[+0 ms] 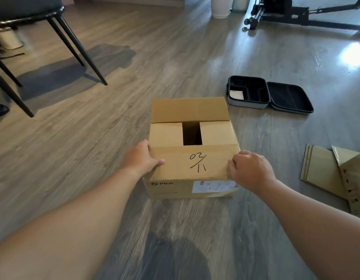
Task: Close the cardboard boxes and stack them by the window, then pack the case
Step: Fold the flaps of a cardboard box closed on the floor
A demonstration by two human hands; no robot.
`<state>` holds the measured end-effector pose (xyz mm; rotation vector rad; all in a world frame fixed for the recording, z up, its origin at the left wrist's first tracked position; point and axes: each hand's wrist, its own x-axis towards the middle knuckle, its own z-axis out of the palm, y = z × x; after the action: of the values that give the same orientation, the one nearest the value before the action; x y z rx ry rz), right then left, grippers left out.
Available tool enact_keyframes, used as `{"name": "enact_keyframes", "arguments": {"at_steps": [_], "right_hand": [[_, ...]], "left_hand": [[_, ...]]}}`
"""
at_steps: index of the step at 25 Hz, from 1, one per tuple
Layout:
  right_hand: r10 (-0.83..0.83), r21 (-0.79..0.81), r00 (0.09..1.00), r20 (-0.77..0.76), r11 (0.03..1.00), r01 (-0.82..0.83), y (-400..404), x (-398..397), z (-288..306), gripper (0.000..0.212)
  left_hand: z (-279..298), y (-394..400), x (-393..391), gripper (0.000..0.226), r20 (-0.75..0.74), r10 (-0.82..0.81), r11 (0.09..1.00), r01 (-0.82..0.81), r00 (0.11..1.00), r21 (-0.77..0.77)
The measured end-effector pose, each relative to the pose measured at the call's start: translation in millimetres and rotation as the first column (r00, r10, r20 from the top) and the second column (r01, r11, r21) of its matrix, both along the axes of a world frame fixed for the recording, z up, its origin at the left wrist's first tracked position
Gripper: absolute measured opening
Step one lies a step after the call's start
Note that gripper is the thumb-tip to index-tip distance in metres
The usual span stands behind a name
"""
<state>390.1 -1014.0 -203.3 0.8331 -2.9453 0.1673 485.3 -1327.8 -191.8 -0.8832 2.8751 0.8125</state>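
Both hands [141, 156] [249, 170] grip the cardboard box's [192, 174] near flap edges.

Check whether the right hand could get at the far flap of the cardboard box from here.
Probably yes. The right hand rests on the near flap, and the far flap stands open just beyond, with nothing in between.

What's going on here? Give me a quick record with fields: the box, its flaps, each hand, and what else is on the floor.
box: cardboard box on the wooden floor, "02/11" handwritten on top
flaps: near flap folded down, two side flaps folded in with a gap between, far flap standing up
left hand: grips the near flap's left edge
right hand: grips the near flap's right edge
case: open, beyond the box to the right
also there: flat cardboard pieces, chair
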Motion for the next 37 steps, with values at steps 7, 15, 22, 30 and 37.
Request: {"name": "enact_keyframes", "arguments": {"at_steps": [7,15,22,30,37], "right_hand": [[-0.098,-0.021,0.995,-0.015,0.995,0.098,7.7,-5.6,14.3,0.027],[-0.414,-0.016,0.893,0.178,0.906,0.423,27.6,-48.2,20.3,0.050],[-0.427,-0.074,0.851,0.306,0.880,0.469,36.0,-72.3,23.3,0.040],[-0.395,-0.458,0.902,0.176,0.778,0.430,29.6,-74.4,38.8,0.038],[-0.248,-0.499,0.966,0.074,0.830,0.251,44.2,-34.9,30.5,0.081]], "left_hand": [[8.3,10.9,-5.2,0.082,0.189,-0.235,0.972,0.229,0.954,0.053],[4.8,19.1,3.2,0.080,0.117,-0.396,0.918,0.390,0.911,0.074],[3.5,15.4,11.0,0.072,0.101,-0.391,0.920,0.383,0.915,0.085],[-1.0,27.4,4.0,0.073,0.165,-0.295,0.955,0.284,0.941,0.089],[-1.7,37.1,-4.8,0.048,0.137,-0.133,0.983,0.113,0.982,0.145]]}}
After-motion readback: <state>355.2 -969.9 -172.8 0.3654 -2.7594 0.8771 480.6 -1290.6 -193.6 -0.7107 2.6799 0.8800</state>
